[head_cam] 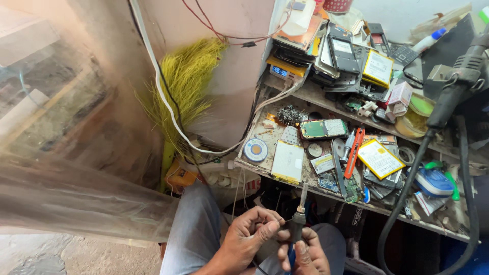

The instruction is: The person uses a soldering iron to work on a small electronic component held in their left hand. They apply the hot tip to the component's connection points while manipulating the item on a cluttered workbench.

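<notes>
Low in the view, over my lap, my right hand grips a soldering iron by its dark handle, with the metal tip pointing up toward the bench edge. My left hand is beside it, fingers pinched together on something too small to make out, touching the iron's shaft area. Both hands sit just below the front edge of the workbench.
The bench holds a phone circuit board, yellow-and-white batteries, an orange utility knife, a solder spool and stacked phones. A hot-air tool with black hose hangs right. A yellow broom and white cable stand left.
</notes>
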